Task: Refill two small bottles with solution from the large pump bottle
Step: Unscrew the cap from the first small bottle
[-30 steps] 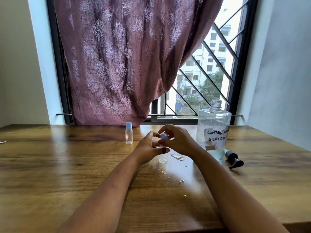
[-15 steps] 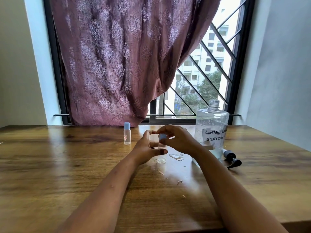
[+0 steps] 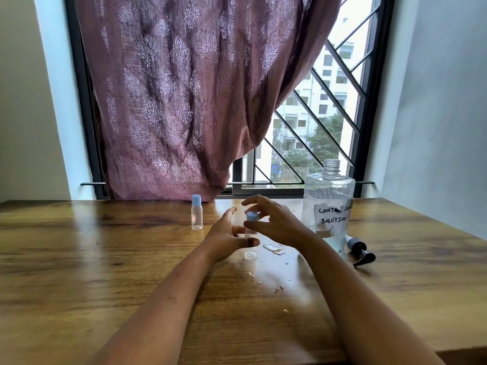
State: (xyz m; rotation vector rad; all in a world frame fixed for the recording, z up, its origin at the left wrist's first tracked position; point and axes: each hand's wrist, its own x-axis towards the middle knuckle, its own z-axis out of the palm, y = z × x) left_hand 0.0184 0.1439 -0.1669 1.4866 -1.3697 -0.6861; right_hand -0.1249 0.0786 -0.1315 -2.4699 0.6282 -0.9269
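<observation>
I hold a small clear bottle with a blue cap (image 3: 251, 216) just above the wooden table (image 3: 105, 259). My left hand (image 3: 228, 239) grips its body between the thumb and fingers. The fingers of my right hand (image 3: 278, 222) are spread and lifted off the cap, while the thumb lies against the bottle just under it. A second small capped bottle (image 3: 196, 213) stands upright to the left. To the right stands the large clear bottle (image 3: 326, 206) labelled contact lens solution, its neck open. Its black pump head (image 3: 359, 250) lies on the table beside it.
A small clear round plug (image 3: 250, 255) lies on the table under my hands. A puddle (image 3: 274, 248) and scattered drops (image 3: 279, 288) wet the wood nearby. A maroon curtain (image 3: 184, 101) and a barred window (image 3: 329, 114) rise behind the table's far edge.
My right fingers pinched the blue cap earlier; now they have lifted off it and spread. The left fingers have also loosened. The bottle stays between my hands.
</observation>
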